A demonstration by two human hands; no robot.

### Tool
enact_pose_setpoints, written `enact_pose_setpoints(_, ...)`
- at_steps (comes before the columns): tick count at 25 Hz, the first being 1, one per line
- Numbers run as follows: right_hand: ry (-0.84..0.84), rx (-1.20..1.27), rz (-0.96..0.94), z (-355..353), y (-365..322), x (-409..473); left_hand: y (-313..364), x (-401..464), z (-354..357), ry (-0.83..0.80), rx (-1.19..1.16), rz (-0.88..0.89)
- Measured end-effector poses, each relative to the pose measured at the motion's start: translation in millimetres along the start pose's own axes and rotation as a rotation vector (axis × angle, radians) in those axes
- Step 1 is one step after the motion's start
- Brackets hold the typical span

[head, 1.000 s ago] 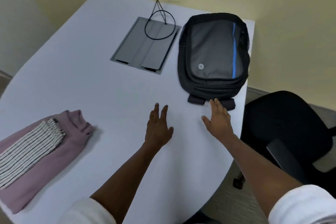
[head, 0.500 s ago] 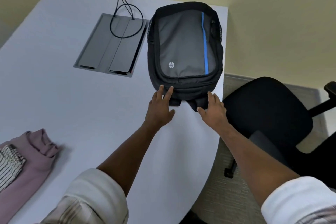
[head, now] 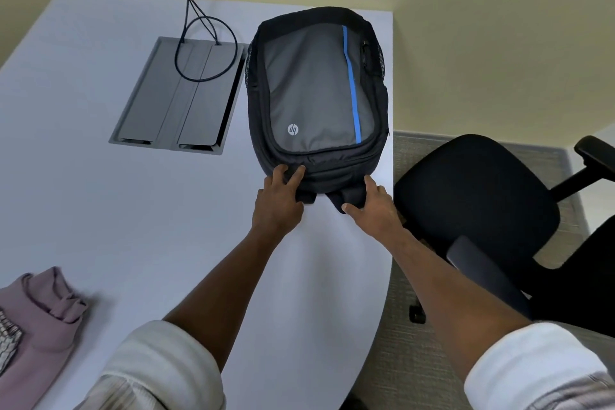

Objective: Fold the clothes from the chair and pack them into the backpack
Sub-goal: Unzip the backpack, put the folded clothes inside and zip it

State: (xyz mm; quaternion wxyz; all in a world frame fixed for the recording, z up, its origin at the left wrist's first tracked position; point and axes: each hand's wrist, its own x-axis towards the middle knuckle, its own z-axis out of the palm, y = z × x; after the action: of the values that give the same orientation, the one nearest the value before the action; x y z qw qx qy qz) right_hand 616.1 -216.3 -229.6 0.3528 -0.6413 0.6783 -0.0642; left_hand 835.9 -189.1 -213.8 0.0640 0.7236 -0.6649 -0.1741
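At table's right edge: left hand (head: 278,201) and right hand (head: 374,205) grip backpack (head: 316,93) near end. Pull evenly toward body (zip shut), clear of folded clothes (head: 36,326).

Table: a white tabletop (head: 109,203) with a curved near edge is filling the left and middle of the view.
Cable hatch: a grey hinged panel (head: 186,96) is sitting flush in the tabletop toward the far edge.
Cables: dark cables (head: 199,20) are dropping from the wall and looping over the panel's far end.
Wall: a pale yellow wall (head: 482,27) is standing behind the far edge.
Floor: grey carpet (head: 409,359) is showing past the tabletop's right edge.
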Motion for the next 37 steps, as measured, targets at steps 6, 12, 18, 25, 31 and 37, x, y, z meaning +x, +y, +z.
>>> enact_pose_setpoints(6, -0.044, -0.009, 0.003, 14, -4, -19, -15, -21, 5, 0.000, 0.018, -0.011)
enact_pose_setpoints(12, -0.061, 0.031, 0.010, 36, -6, -51, -31, -53, 6, -0.008, -0.001, -0.029)
enact_pose_setpoints(18, -0.069, 0.125, 0.025, 62, -7, -90, -46, -98, 8, -0.024, -0.045, -0.038)
enact_pose_setpoints(25, -0.067, 0.171, 0.048, 102, -12, -152, -76, -160, 6, -0.044, -0.022, -0.018)
enact_pose_setpoints(31, -0.055, 0.177, 0.080, 148, -20, -216, -113, -222, 1, -0.074, -0.027, 0.006)
enact_pose_setpoints(37, 0.003, 0.150, 0.107, 193, -31, -274, -148, -281, -1, -0.107, -0.022, 0.032)
